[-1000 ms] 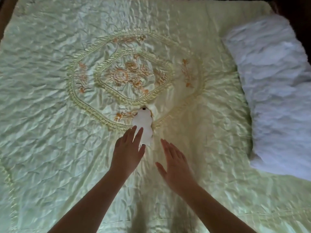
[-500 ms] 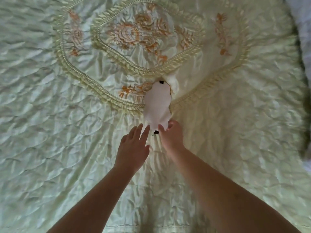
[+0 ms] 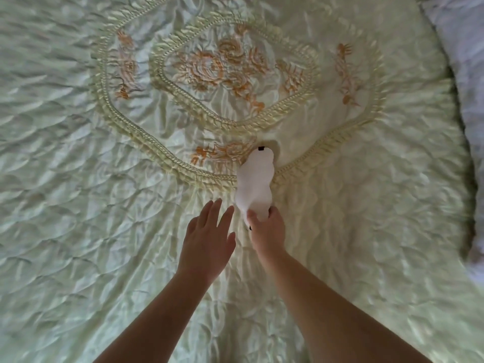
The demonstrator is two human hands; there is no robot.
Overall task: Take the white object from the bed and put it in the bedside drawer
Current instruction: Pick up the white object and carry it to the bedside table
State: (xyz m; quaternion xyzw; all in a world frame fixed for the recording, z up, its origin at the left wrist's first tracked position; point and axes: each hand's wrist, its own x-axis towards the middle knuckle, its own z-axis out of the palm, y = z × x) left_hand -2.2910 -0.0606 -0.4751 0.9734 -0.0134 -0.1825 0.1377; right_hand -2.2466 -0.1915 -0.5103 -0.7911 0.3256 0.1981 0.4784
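The white object [image 3: 255, 180] is a soft, lumpy oblong with a small black mark at each end. It lies on the pale green quilted bedspread [image 3: 78, 218], just below the embroidered orange-flower medallion. My right hand [image 3: 265, 230] is closed around its near end, thumb and fingers pinching it. My left hand [image 3: 208, 238] hovers flat beside it on the left, fingers apart, holding nothing. The bedside drawer is out of sight.
A white crinkled pillow [image 3: 463, 61] runs along the right edge of the bed. A raised braided border [image 3: 146, 138] rings the medallion around the object's far end.
My right hand has reached forward and closed on the near end of the white object. My left hand has drawn back off it to the left. The view has moved closer.
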